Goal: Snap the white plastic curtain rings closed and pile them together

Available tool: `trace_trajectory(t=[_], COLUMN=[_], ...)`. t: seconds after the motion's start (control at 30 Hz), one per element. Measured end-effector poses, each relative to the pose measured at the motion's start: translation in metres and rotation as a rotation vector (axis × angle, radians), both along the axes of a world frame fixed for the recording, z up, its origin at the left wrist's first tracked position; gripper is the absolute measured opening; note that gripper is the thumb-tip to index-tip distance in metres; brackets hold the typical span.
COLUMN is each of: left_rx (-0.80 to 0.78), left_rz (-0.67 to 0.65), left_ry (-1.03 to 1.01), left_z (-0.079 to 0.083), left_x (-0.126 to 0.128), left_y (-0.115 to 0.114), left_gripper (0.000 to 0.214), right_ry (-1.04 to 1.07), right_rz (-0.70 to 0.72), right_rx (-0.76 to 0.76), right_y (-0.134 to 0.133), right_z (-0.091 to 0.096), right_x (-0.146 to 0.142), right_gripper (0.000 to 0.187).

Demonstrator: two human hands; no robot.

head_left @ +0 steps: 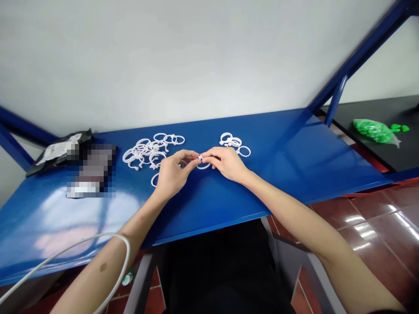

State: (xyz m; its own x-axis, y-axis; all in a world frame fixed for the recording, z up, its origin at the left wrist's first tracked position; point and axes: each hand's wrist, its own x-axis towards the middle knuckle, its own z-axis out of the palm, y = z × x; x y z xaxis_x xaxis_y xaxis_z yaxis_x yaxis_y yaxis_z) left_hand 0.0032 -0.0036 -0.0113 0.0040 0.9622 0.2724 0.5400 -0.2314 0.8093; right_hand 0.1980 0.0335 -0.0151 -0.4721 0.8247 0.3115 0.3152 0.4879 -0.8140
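Left hand [173, 172] and right hand [227, 162] meet mid-frame, both pinching a white ring [203, 168] at its upper end; loop bows toward lower edge, long axis unclear, partly hidden. Beyond: ring heap [149, 148] left of centre; smaller ring cluster [233, 142] right.

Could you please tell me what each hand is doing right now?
Left hand: closed, pinching a small white piece.
Right hand: closed, pinching the same piece.
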Motion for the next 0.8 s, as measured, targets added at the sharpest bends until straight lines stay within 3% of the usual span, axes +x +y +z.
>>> trace_trajectory(t=[0.2, 0.43, 0.6, 0.8], left_rx=[0.073, 0.185, 0.242, 0.232], left_rz=[-0.008, -0.103, -0.148, -0.148], left_ry=[-0.031, -0.107, -0.221, -0.255], left_z=[-0.005, -0.017, -0.015, -0.011], left_x=[-0.003, -0.005, -0.001, 0.0], left_y=[0.002, 0.004, 0.0, -0.002], left_gripper=[0.012, 0.007, 0.006, 0.009], right_ry=[-0.02, -0.072, -0.067, -0.076], right_rz=[0.054, 0.059, 0.064, 0.05], right_rx=[0.003, 0.158, 0.292, 0.291], right_y=[0.002, -0.004, -0.011, -0.016], right_z=[-0.003, -0.003, 0.001, 0.004], right_x=[0.001, 0.001, 0.002, 0.002], right_gripper=[0.017, 0.017, 0.019, 0.021])
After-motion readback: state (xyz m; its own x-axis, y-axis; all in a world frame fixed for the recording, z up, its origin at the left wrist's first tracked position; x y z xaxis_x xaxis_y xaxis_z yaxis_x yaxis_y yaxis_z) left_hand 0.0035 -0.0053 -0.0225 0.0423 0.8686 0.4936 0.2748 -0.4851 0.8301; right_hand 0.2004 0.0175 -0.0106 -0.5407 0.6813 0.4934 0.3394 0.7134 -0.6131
